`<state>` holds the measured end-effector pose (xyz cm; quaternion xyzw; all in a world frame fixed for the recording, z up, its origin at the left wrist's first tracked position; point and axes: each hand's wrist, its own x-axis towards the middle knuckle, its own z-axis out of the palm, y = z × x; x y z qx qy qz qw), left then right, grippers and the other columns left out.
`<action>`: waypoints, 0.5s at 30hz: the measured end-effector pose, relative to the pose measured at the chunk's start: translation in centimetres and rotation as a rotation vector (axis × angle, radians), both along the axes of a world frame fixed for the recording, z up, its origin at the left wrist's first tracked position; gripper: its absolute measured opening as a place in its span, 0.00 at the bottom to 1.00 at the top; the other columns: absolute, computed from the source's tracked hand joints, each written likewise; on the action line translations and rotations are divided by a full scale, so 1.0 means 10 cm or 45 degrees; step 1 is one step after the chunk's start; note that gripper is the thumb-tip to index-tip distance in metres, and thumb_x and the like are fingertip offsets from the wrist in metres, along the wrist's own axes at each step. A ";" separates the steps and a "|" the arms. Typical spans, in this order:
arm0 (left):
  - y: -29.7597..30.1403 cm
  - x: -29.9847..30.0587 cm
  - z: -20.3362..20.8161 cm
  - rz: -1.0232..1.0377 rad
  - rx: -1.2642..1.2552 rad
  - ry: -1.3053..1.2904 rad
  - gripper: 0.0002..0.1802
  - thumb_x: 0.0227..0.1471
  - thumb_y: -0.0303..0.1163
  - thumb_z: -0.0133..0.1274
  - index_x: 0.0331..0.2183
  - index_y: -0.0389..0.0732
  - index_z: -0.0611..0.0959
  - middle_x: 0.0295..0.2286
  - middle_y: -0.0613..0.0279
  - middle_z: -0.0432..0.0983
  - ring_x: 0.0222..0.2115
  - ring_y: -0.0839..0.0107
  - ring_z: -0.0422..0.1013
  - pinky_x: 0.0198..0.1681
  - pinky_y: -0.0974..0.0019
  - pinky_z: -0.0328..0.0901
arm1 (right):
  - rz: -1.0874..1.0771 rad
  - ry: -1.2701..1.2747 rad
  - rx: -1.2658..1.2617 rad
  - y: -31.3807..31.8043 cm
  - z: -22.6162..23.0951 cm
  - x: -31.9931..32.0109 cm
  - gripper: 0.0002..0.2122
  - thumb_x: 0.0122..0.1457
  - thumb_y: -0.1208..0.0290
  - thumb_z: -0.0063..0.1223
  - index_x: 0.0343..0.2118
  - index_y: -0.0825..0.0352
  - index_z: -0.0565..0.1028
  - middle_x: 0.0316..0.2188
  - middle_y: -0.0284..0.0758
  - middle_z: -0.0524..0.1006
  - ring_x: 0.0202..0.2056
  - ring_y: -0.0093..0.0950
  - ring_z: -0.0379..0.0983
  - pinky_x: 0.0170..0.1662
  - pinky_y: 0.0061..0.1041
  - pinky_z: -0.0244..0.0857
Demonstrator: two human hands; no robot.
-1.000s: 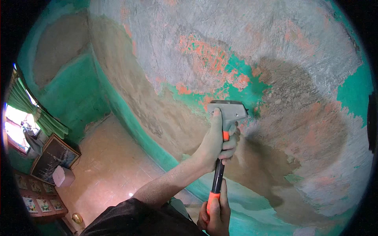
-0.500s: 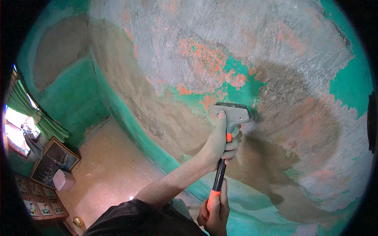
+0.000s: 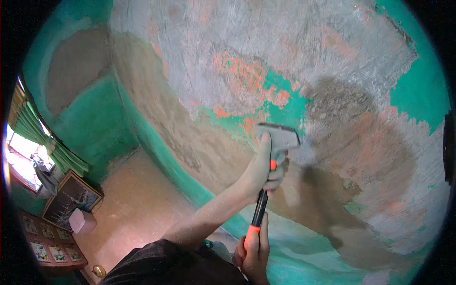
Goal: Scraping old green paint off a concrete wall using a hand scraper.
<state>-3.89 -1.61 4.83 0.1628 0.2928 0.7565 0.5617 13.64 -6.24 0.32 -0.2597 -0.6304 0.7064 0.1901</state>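
Observation:
A long-handled wall scraper point(image 3: 259, 209), with a grey head and a black and orange handle, is held in both my hands. My left hand point(image 3: 264, 171) wraps around the neck just below the head, its thumb stretched up along the head's back. Lower down, my right hand point(image 3: 254, 251) grips the orange part of the handle. The scraper head point(image 3: 280, 137) is against or close to the wall point(image 3: 204, 137), at the lower edge of a leftover green paint patch point(image 3: 288, 110). Whether its edge touches the wall I cannot tell.
Stripped grey plaster with orange flecks point(image 3: 237, 71) covers much of the wall. At left are a green curtain point(image 3: 35, 128) by a bright window, a leaning framed picture point(image 3: 71, 199), a pink bin point(image 3: 82, 221) and a tiled floor point(image 3: 137, 204).
The scraper and both hands have moved slightly left in the picture, the right hand also slightly up. The view has shifted a little. Both hands keep their grip.

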 end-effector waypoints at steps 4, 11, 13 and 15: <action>-0.01 -0.15 0.06 0.102 0.010 0.033 0.35 0.54 0.72 0.25 0.25 0.49 0.66 0.11 0.77 0.48 0.07 0.83 0.45 0.07 0.75 0.45 | 0.048 -0.041 -0.057 0.02 0.14 -0.08 0.29 0.66 0.61 0.30 0.66 0.59 0.37 0.10 0.27 0.55 0.08 0.18 0.50 0.11 0.19 0.49; 0.04 -0.09 0.05 0.050 -0.019 0.002 0.35 0.54 0.71 0.24 0.25 0.49 0.67 0.11 0.77 0.49 0.07 0.83 0.45 0.07 0.75 0.46 | 0.019 -0.001 -0.044 0.06 0.02 -0.05 0.28 0.67 0.63 0.28 0.67 0.58 0.37 0.10 0.27 0.56 0.08 0.18 0.50 0.11 0.19 0.49; -0.03 -0.21 0.11 0.135 0.042 0.079 0.36 0.53 0.72 0.24 0.25 0.49 0.67 0.11 0.77 0.48 0.07 0.82 0.45 0.08 0.75 0.46 | 0.098 -0.011 -0.099 0.04 0.18 -0.14 0.28 0.67 0.63 0.28 0.67 0.59 0.36 0.10 0.27 0.56 0.08 0.18 0.50 0.11 0.19 0.50; -0.02 -0.08 0.04 0.088 0.015 0.055 0.36 0.53 0.73 0.25 0.25 0.49 0.67 0.11 0.78 0.48 0.07 0.82 0.45 0.09 0.75 0.46 | 0.074 0.013 -0.073 0.02 0.03 -0.04 0.28 0.67 0.63 0.28 0.66 0.59 0.36 0.10 0.27 0.56 0.07 0.18 0.50 0.11 0.19 0.50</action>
